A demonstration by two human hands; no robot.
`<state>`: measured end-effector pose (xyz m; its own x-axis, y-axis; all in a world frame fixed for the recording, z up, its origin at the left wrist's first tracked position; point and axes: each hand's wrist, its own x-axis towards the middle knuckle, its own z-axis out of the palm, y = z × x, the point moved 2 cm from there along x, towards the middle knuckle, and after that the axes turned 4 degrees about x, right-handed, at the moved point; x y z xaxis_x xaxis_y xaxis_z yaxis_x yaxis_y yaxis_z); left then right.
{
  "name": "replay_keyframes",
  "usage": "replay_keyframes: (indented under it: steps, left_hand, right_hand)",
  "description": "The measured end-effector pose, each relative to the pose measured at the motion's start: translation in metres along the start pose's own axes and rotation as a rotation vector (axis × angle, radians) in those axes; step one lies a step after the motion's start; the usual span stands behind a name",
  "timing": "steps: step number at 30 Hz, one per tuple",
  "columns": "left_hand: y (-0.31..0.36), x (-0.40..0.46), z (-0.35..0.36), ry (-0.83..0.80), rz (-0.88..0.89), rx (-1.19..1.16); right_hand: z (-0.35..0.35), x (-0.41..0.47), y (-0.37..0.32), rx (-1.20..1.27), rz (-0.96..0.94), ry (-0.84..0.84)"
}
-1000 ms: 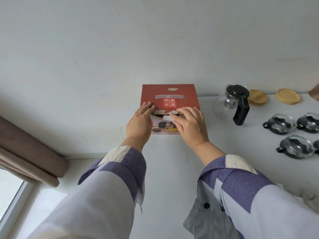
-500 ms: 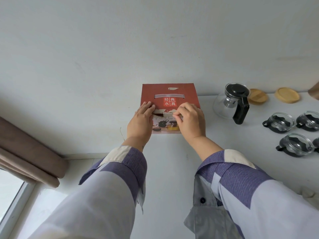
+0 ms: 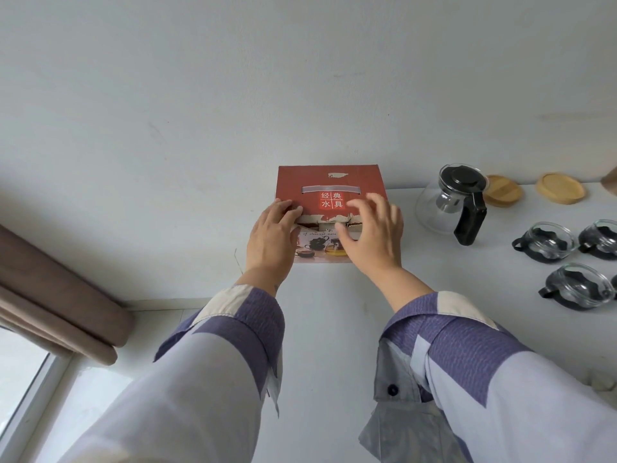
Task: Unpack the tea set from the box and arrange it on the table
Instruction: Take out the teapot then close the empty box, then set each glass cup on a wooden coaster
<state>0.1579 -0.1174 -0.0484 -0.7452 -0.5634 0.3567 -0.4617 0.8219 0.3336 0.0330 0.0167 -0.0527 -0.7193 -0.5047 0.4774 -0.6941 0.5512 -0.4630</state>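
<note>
A red tea set box point(image 3: 329, 182) stands on the white table point(image 3: 334, 329) against the wall, its top flap slightly raised along a torn front edge. My left hand point(image 3: 272, 240) rests on the box's left front corner, fingers straight on the flap's edge. My right hand point(image 3: 372, 237) hovers over the box's right front with fingers spread and relaxed, holding nothing. A glass teapot point(image 3: 449, 202) with a black lid and handle stands to the right of the box. Three glass cups with black handles point(image 3: 547, 240) point(image 3: 599, 237) point(image 3: 577, 289) sit further right.
Two round wooden coasters point(image 3: 502, 190) point(image 3: 561, 188) lie behind the teapot by the wall. A brown curtain point(image 3: 56, 295) hangs at the left above a window sill. The table's left edge runs just left of the box.
My right hand has uncurled from the flap's edge and lifted, fingers now spread above the box. The left hand has stayed on the left corner.
</note>
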Motion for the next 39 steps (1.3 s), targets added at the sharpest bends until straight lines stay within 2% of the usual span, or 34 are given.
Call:
replay_keyframes:
  steps: [2, 4, 6, 13, 19, 28, 31, 33, 36, 39]
  left_hand:
    - [-0.002, -0.001, -0.001, 0.003, -0.093, -0.047]
    - [-0.003, -0.003, 0.002, -0.071, -0.267, -0.205]
    - [-0.003, -0.001, 0.006, -0.117, -0.369, -0.302]
    - [0.002, 0.032, 0.006, -0.044, -0.407, -0.457]
    - [-0.013, 0.062, 0.016, -0.067, -0.429, -0.438]
    - [-0.023, 0.069, 0.027, -0.153, -0.459, -0.173]
    - [-0.016, 0.071, 0.017, -0.228, -0.465, -0.064]
    - [-0.005, 0.07, 0.01, -0.201, -0.399, 0.037]
    - [0.023, 0.07, 0.0, -0.124, -0.234, 0.153]
    - [0.06, 0.068, -0.002, -0.146, -0.082, 0.202]
  right_hand:
    - [-0.006, 0.001, 0.008, 0.131, 0.207, 0.018]
    - [-0.008, 0.005, 0.013, 0.343, 0.526, -0.05]
    - [-0.005, 0.008, 0.016, 0.459, 0.674, -0.117]
    - [0.003, 0.036, 0.017, 0.495, 0.675, -0.029]
    - [0.02, 0.068, 0.024, 0.525, 0.664, -0.171]
    - [0.027, 0.075, 0.026, 0.572, 0.689, -0.235]
    - [0.014, 0.076, 0.025, 0.619, 0.714, -0.351]
    - [-0.001, 0.076, 0.026, 0.563, 0.7, -0.4]
    - [-0.025, 0.068, 0.031, 0.509, 0.678, -0.388]
    - [-0.048, 0.05, 0.044, 0.452, 0.656, -0.431]
